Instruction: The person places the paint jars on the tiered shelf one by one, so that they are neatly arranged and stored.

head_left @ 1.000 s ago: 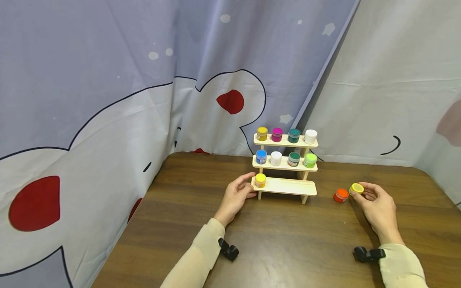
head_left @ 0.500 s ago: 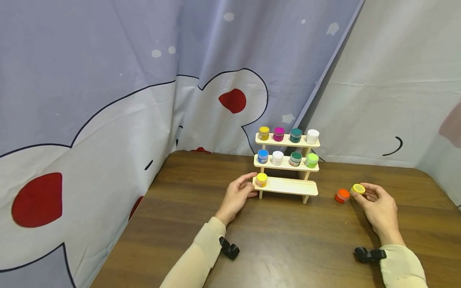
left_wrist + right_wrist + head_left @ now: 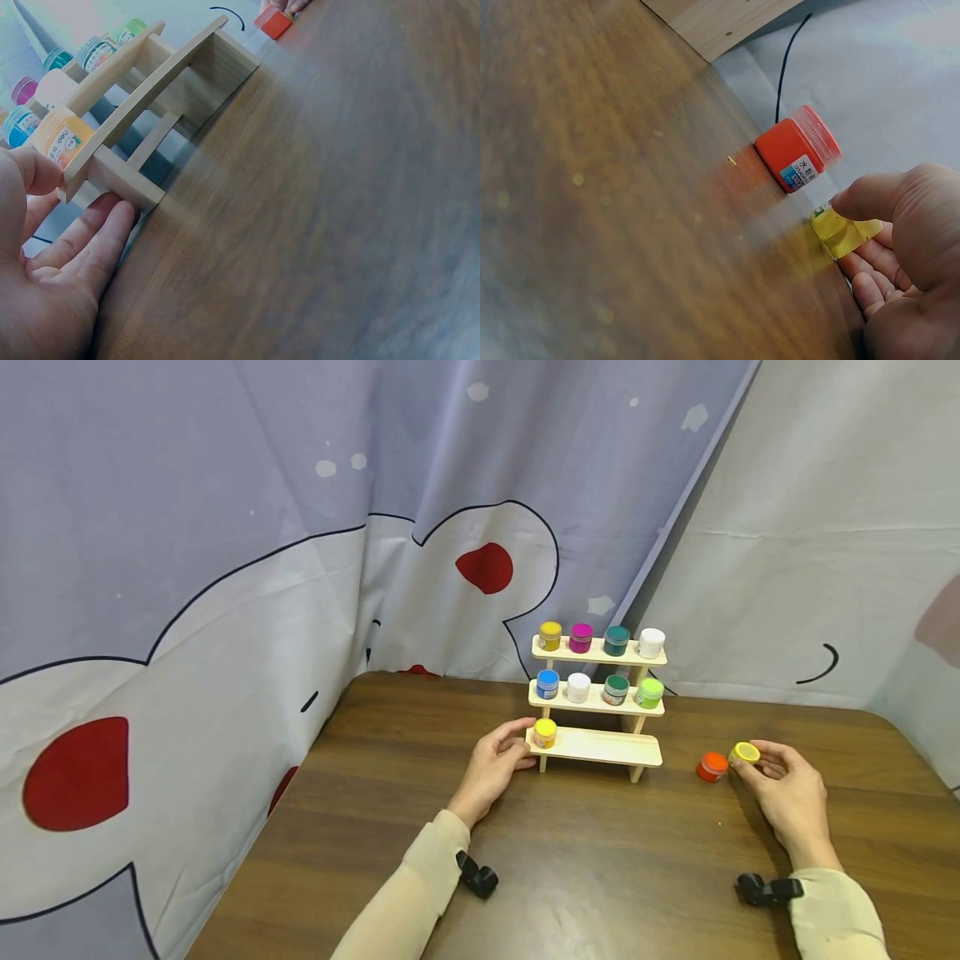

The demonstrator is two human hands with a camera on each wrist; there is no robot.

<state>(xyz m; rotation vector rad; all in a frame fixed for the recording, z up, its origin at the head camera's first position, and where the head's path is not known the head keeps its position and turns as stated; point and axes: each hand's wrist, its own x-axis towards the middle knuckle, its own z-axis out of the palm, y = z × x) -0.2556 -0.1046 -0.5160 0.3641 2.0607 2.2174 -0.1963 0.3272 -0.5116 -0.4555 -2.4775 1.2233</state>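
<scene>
A three-tier wooden display stand (image 3: 607,745) holds small paint jars. My left hand (image 3: 489,772) grips the left end of its lowest shelf; in the left wrist view the thumb lies at the shelf's end and fingers reach the side leg. Beside that thumb, an orange-yellow paint jar (image 3: 64,139) stands on the shelf. To the right of the stand, my right hand (image 3: 787,789) pinches a yellow paint jar (image 3: 844,231) between thumb and fingers, its base right at the tabletop. An orange-red paint jar (image 3: 712,767) stands upright just left of it.
The middle shelf bears blue (image 3: 547,684), white (image 3: 578,687), dark green (image 3: 616,690) and light green (image 3: 649,693) jars. On top are ochre (image 3: 550,637), magenta (image 3: 581,638), teal (image 3: 617,642) and white ones. A patterned curtain (image 3: 420,593) hangs behind the brown wooden table (image 3: 570,860).
</scene>
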